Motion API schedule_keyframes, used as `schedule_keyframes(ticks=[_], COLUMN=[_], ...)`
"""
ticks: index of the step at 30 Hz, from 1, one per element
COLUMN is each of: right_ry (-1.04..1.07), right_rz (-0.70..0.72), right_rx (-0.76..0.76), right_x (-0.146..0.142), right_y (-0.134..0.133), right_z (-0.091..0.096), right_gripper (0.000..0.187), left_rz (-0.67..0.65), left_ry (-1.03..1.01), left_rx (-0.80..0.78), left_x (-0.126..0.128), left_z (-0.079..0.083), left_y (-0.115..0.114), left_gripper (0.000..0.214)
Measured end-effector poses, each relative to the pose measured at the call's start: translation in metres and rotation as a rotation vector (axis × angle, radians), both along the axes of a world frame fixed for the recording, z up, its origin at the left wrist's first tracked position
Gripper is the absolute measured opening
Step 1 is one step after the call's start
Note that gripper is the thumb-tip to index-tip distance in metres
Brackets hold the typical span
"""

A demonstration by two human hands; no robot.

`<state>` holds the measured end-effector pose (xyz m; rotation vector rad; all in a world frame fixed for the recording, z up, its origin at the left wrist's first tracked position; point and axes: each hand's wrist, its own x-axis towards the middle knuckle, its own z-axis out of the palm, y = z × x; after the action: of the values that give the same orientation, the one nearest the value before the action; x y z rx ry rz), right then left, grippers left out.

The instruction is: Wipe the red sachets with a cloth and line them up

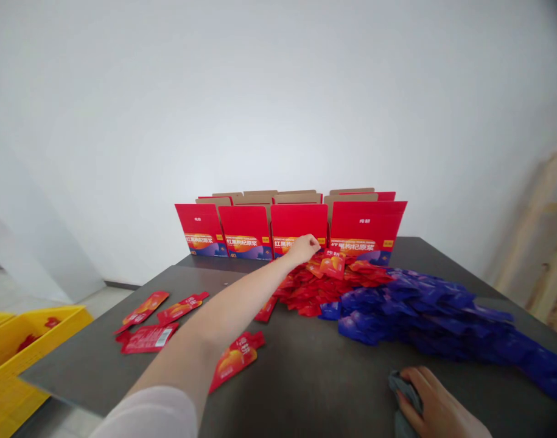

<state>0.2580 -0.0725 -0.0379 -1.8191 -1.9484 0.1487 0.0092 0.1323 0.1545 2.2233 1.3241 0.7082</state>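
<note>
Where the left grip (303, 249) curls, a red sachet (333, 265) lies just beside.

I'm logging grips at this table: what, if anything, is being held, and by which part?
The right hand grips a grey cloth by a bunched part. Whether the left hand pinches the red sachet beside its fingertips cannot be told.

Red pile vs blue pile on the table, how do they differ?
Color: the red pile is red packets with orange on some; the blue pile is deep blue.
Shape: the red pile is a compact mound; the blue pile trails in a long band toward the right.
Hands: the left hand reaches to the red pile; neither hand is on the blue pile.
Shared: both are heaped packets on the dark table.
</note>
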Motion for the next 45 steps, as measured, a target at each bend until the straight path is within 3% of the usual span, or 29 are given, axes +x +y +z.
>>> schedule_keyframes(ticks=[2,5,9,11,12,15,18,21,26,30,34,40,45], right_ry=[-0.001,-0.001,-0.016,-0.016,-0.01,0.02,0.032,0.019,-0.045,-0.142,-0.165,-0.191,-0.244], right_rz=[-0.009,-0.019,-0.013,-0.008,-0.007,-0.005,0.007,0.013,0.086,0.135,0.156,0.263,0.096], right_rx=[-0.006,-0.043,-0.053,-0.056,-0.061,-0.073,-0.04,0.042,0.085,0.049,0.03,-0.027,-0.028], right_x=[-0.001,-0.004,-0.004,-0.003,-0.002,0.001,0.003,-0.005,-0.05,-0.08,-0.078,-0.057,-0.006], right_y=[-0.001,-0.003,-0.005,-0.005,-0.005,-0.004,-0.004,-0.009,-0.014,-0.008,-0.008,-0.012,-0.02], right_z=[0.0,0.0,0.0,0.0,0.0,0.003,0.014,0.036,0.069,0.063,0.05,0.045,0.034], right_gripper=[0.026,0.028,0.03,0.03,0.03,0.029,0.028,0.026,0.019,0.016,0.019,0.021,0.016], left_rz=[-0.008,-0.014,0.076,0.136,0.151,0.111,0.094,0.105,-0.143,-0.216,-0.125,-0.105,-0.1], left_ry=[0.139,0.344,0.792,0.821,0.764,0.377,-0.075,-0.343,-0.639,-0.601,-0.426,-0.274,-0.38], left_rx=[-0.032,-0.105,-0.246,-0.275,-0.286,-0.419,-0.579,-0.677,-0.905,-0.961,-0.879,-0.832,-0.81], left_x=[-0.025,-0.076,-0.129,-0.139,-0.139,-0.128,-0.101,-0.061,0.001,0.014,0.001,-0.008,-0.009], left_z=[-0.007,-0.024,-0.051,-0.061,-0.065,-0.074,-0.086,-0.108,-0.144,-0.153,-0.147,-0.143,-0.146], left_y=[-0.016,-0.059,-0.115,-0.127,-0.129,-0.124,-0.118,-0.123,-0.147,-0.153,-0.138,-0.124,-0.139], left_gripper=[0.021,0.015,0.053,0.062,0.056,0.026,0.029,0.035,0.041,0.042,0.032,0.012,0.015])
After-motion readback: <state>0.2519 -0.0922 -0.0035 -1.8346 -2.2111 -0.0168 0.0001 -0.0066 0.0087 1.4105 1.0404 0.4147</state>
